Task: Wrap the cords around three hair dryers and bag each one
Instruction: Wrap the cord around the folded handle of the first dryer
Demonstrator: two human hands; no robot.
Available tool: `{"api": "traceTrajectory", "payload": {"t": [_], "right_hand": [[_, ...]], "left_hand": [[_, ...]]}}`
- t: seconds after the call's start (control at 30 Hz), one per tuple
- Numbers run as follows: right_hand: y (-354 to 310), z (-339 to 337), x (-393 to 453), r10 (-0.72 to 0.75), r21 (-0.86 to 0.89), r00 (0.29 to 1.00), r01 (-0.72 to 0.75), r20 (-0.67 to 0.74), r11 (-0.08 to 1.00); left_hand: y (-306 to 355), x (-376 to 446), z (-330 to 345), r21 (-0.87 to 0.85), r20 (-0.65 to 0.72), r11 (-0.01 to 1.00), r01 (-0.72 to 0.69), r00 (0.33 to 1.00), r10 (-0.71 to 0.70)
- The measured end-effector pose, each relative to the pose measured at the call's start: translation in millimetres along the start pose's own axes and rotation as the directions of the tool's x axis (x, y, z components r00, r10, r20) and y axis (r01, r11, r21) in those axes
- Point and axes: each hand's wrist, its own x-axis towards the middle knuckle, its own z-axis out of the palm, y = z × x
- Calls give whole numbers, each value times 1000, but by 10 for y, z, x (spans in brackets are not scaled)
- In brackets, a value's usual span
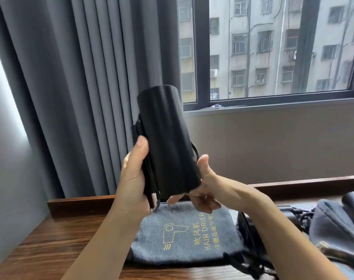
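Overhead, black hair dryer (168,142) held upright above grey bag (184,233) on wooden table (51,245). Left hand (131,178) grips body and wrapped cord (149,184); right hand (204,188) fingers curl round its lower end.

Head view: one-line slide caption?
Both hands hold a black hair dryer above a grey drawstring bag.

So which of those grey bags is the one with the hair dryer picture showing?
The flat grey bag lying on the wooden table right below the hands: it shows a yellow dryer drawing and "HAIR DRIER". The rumpled bag at the right edge shows no drawing.
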Motion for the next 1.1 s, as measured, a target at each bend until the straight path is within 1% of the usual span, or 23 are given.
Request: {"api": "traceTrajectory", "payload": {"t": [0.03, 0.07, 0.1, 0.13, 0.17, 0.27, 0.3, 0.33, 0.37, 0.43, 0.57, 0.63, 0.67, 0.7, 0.77, 0.83, 0.87, 0.93, 1.0, 1.1], "right_hand": [[-193, -33, -31, 8, -5, 999, -8, -41, 1000], [-254, -44, -34, -1, 37, 999, 3, -45, 999], [-399, -34, -118, -90, 56, 995, 92, -43, 994], [-378, -8, -27, -126, 34, 988, 130, -92, 991], [-411, 11, -14, -147, -18, 982, 146, -118, 989], [-347, 68, 93, -149, -256, 973, 100, -177, 961], [-349, 102, 103, -135, -286, 975, 81, -177, 955], [-351, 140, 119, -107, -262, 975, 54, -193, 963], [-355, 170, 140, -69, -190, 975, 29, -210, 981], [-329, 196, 165, -3, 6, 975, 5, -222, 1000], [-358, 168, 136, 43, 276, 987, 2, -157, 961], [-345, 153, 123, 106, 346, 981, -44, -163, 937], [-324, 143, 130, 148, 325, 971, -81, -188, 942], [-297, 137, 142, 170, 261, 962, -111, -215, 959], [-284, 140, 158, 168, 59, 957, -158, -236, 986], [-339, 177, 138, 134, -209, 975, -170, -175, 963], [-384, 212, 125, 133, -302, 981, -170, -138, 938], [-462, 273, 100, 131, -394, 988, -155, -87, 906], [-537, 306, 62, 118, -458, 990, -138, -70, 878], [-553, 264, 15, 90, -527, 985, -156, -150, 835]], "left_hand": [[25, 29, -30, -33, -31, 999, -9, 999, 8], [51, 53, -47, -62, -50, 998, -5, 999, 2], [65, 84, -75, -93, -67, 996, -4, 998, -2], [75, 121, -100, -133, -97, 991, -12, 995, -1], [79, 159, -125, -177, -120, 984, -21, 993, -1], [111, 222, -193, -270, -164, 962, -29, 986, -16], [119, 232, -204, -286, -173, 958, -27, 985, -23], [130, 235, -207, -286, -184, 958, -21, 982, -34], [136, 247, -226, -271, -199, 962, -15, 979, -41], [162, 249, -236, -217, -220, 976, -13, 975, -36], [204, 236, -233, -140, -248, 990, -22, 969, -14], [217, 240, -247, -121, -253, 992, -28, 967, -4], [224, 243, -249, -114, -255, 993, -35, 967, 5], [226, 246, -254, -108, -257, 993, -47, 966, 18], [220, 248, -264, -79, -263, 994, -74, 963, 51], [202, 244, -266, -22, -260, 995, -93, 962, 84], [193, 239, -258, 12, -257, 995, -103, 961, 103], [179, 233, -249, 85, -256, 988, -127, 956, 145], [167, 229, -254, 183, -240, 970, -163, 949, 204], [174, 230, -285, 280, -224, 940, -196, 939, 262]]}}
